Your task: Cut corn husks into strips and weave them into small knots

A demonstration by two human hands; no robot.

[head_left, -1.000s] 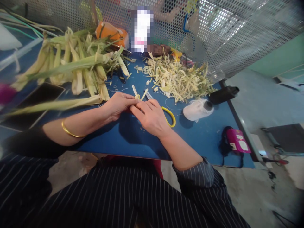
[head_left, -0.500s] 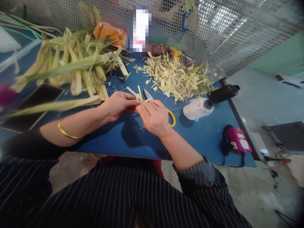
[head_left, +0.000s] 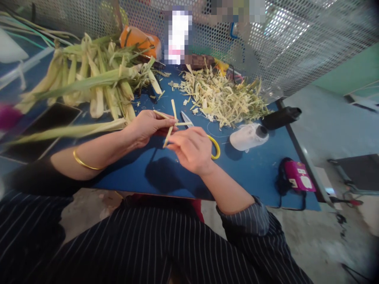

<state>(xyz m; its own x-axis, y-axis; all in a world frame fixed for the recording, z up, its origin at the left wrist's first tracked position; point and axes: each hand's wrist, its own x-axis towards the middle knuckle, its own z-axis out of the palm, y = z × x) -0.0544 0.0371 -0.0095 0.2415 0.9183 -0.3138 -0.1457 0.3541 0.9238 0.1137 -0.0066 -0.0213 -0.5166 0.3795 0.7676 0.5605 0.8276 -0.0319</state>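
My left hand (head_left: 148,128) pinches a small cross of pale plant strips (head_left: 175,121), its arms pointing up, left, right and down. At the lower strip, my right hand (head_left: 192,149) has its fingers closed on the end. Scissors (head_left: 214,147) with a yellow handle lie partly under my right hand, blades pointing up and left. Beyond my left hand is a heap of long green and pale stalks (head_left: 96,92); one long stalk (head_left: 74,131) lies nearer, above my left forearm. Past the scissors spreads a pile of thin shredded strips (head_left: 222,96).
A white wrapped spool (head_left: 247,138) and a black bottle (head_left: 282,117) stand or lie right of the shreds. A magenta power block (head_left: 299,176) is near the table's right edge. An orange package (head_left: 140,41) sits before the metal mesh (head_left: 284,47).
My right hand has turned and drawn slightly down from my left, and the strip cross between them shows more fully. The view has shifted slightly.
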